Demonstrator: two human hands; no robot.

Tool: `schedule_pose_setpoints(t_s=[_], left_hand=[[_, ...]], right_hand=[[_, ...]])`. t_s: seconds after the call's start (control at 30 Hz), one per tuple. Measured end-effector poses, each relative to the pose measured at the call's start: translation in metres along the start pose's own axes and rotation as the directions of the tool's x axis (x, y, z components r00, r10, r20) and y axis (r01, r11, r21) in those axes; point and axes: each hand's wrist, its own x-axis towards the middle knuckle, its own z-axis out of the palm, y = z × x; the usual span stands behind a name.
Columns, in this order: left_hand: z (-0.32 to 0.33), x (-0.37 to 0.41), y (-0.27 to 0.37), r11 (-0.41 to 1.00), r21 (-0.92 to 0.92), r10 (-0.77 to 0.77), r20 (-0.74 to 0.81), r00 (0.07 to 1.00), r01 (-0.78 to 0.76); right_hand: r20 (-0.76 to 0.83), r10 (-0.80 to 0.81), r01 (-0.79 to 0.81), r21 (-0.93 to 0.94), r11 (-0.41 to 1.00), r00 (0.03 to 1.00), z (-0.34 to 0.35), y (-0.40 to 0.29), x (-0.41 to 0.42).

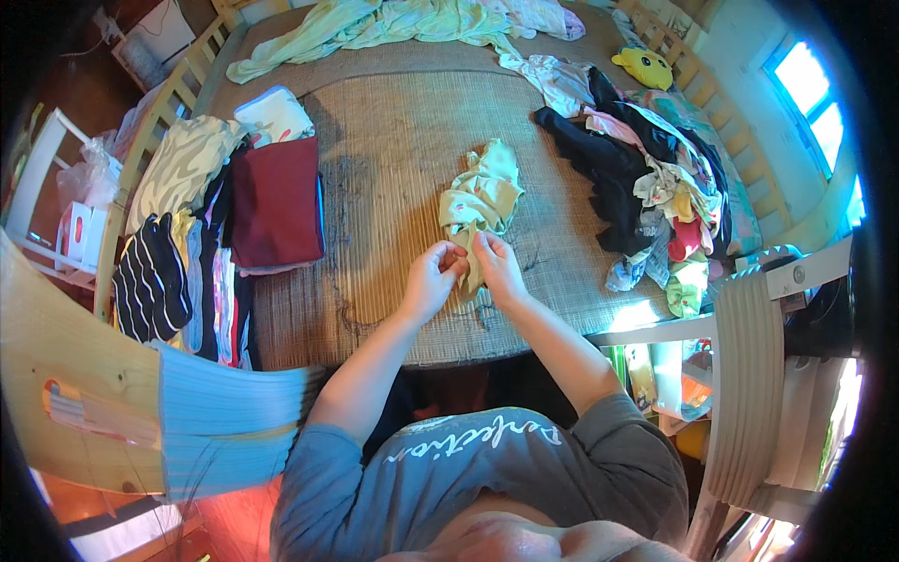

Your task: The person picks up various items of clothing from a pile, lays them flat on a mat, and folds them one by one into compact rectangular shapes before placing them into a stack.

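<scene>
A crumpled pale yellow-green garment [484, 193] with small red prints lies on the woven mat [383, 175] in front of me. At its near end, my left hand [435, 275] pinches the left edge of the cloth between thumb and fingers. My right hand [497, 268] grips the same part from the right, thumb on top. A narrow strip of the cloth hangs between both hands towards me. The fingertips partly hide the pinched edges.
Folded clothes, with a dark red one [275, 200] on top, stand at the left beside a striped black garment [153, 277]. A loose clothes heap [653, 183] lies right, near a yellow plush toy [645, 68]. A light green blanket [393, 24] lies at the far end; wooden rails [175, 84] border the bed.
</scene>
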Motion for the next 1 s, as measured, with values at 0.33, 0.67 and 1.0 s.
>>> schedule_pose_setpoints(t_s=[0.33,0.67,1.0], left_hand=[[-0.013,0.027,-0.04,0.736,0.558,0.423,0.066,0.904,-0.385],[-0.017,0.024,-0.002,0.612,-0.691,-0.352,0.197,0.915,0.385],[-0.038,0.023,-0.027,0.917,0.399,0.017,0.025,1.0,-0.026]], right_hand=[[0.617,0.036,-0.214,0.217,0.952,0.786,-0.027,-0.067,-0.038],[0.084,-0.085,0.114,-0.462,0.88,0.993,-0.05,-0.045,0.021],[0.361,0.474,0.409,-0.912,0.002,0.803,-0.031,0.029,-0.009]])
